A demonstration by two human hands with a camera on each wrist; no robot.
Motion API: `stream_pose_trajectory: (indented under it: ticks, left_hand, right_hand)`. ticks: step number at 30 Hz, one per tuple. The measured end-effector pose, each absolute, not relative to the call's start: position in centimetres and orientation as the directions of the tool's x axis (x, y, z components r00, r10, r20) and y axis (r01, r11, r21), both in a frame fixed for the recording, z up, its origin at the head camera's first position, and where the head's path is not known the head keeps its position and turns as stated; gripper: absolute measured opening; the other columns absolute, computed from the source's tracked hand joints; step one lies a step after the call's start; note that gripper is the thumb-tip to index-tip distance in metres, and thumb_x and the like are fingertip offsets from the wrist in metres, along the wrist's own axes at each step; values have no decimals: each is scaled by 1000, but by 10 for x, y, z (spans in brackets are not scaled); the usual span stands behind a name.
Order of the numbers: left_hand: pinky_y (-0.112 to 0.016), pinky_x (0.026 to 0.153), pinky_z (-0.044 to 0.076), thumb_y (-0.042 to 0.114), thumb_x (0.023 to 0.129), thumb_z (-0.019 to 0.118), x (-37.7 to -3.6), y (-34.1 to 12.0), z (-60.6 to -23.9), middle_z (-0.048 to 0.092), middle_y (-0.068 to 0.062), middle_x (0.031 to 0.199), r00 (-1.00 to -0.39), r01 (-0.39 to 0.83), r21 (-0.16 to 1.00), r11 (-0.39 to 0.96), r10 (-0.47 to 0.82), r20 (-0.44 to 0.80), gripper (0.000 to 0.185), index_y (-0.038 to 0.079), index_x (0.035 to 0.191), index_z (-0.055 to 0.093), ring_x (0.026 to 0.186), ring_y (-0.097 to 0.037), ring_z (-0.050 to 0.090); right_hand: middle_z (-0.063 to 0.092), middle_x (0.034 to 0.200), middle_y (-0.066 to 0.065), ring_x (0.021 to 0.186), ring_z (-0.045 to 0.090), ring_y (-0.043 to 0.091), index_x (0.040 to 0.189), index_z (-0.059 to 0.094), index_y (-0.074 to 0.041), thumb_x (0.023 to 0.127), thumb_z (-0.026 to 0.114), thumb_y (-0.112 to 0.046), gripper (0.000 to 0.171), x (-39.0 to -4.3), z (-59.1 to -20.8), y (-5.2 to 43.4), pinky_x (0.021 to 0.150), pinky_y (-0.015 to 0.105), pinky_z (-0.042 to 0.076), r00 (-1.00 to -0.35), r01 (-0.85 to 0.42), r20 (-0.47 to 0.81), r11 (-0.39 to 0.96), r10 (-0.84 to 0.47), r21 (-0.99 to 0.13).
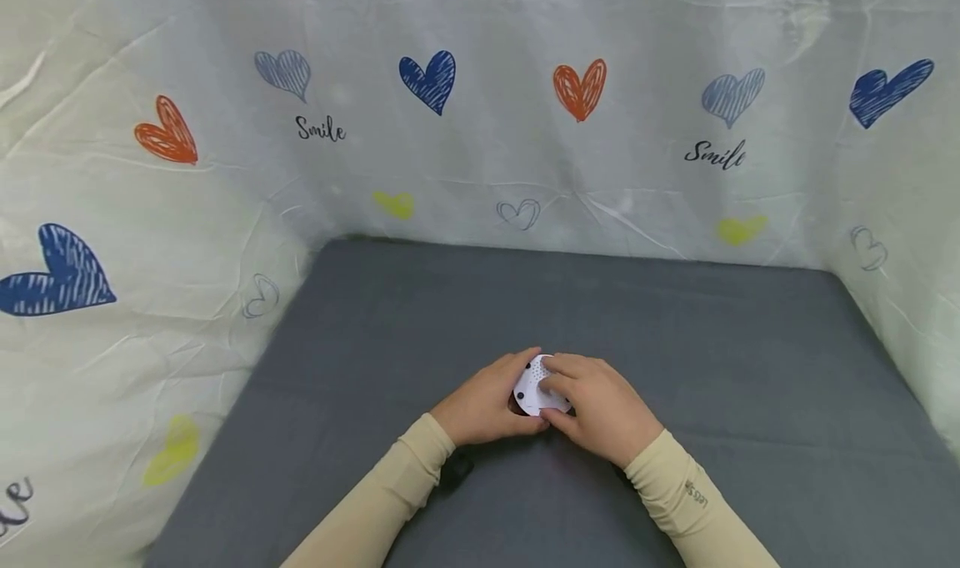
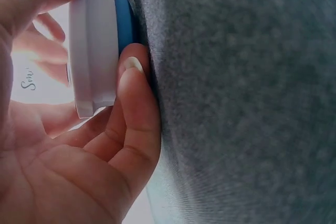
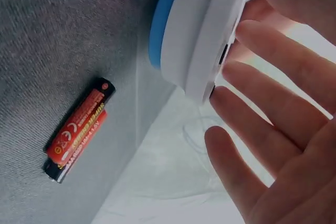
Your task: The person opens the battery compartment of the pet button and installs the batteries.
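Observation:
A small round white device (image 1: 534, 394) has tiny holes and black dots on its upper face. From the side, in the left wrist view, its white body (image 2: 93, 51) sits above a blue underside (image 2: 125, 22) close to the cloth. My left hand (image 1: 487, 399) grips it by the edge, thumb on the near side and fingers around the far side. My right hand (image 1: 606, 405) lies over it from the right, its fairly straight fingers touching the face and the thumb at the near edge. Two red and black batteries (image 3: 79, 129) lie beside it in the right wrist view.
A dark grey cloth (image 1: 712, 368) covers the table. Behind it and at both sides hangs a white curtain (image 1: 480, 151) printed with hearts and the word Smile. A dark object (image 1: 454, 471) shows beneath my left wrist.

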State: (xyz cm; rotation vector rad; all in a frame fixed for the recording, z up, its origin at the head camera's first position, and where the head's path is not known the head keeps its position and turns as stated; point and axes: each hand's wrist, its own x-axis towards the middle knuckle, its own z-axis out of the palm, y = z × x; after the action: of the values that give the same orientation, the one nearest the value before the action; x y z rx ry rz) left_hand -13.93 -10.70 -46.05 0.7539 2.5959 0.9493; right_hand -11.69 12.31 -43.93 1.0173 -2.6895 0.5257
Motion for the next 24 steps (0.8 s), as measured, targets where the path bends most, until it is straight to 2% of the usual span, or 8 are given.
stream_pose_trajectory:
  ticks: [6,13,19,24]
  left_hand:
    - [-45,113,51,46,92,83,-138,-104,-458,54,-10,160,-828,377,663,646,557,-71,102,13,172,30,135,-21,60]
    - [-42,108,53,46,92,83,-137,-103,-457,58,-12,154,-824,400,643,653,563,-59,101,11,172,30,126,-19,63]
    - [-43,110,53,44,92,81,-138,-104,-459,59,-13,155,-821,416,640,646,569,-41,100,9,171,32,130,-22,64]
    - [-43,110,53,42,91,81,-139,-103,-459,58,-13,156,-818,415,646,641,574,-43,101,10,172,30,130,-21,63]
  right_hand:
    - [78,132,10,126,72,32,112,84,-11,88,91,-21,26,-116,-440,123,108,50,56,-723,-682,336,700,-604,-209]
    - [77,132,12,127,72,35,112,83,-10,90,90,-21,26,-116,-443,122,105,47,59,-729,-679,320,697,-605,-231]
    - [77,127,14,121,75,38,109,82,-8,89,89,-15,22,-116,-446,121,101,46,60,-672,-732,370,652,-641,-201]
    - [78,124,12,117,77,36,107,82,-11,88,90,-14,21,-116,-448,121,97,45,62,-646,-749,398,641,-651,-167]
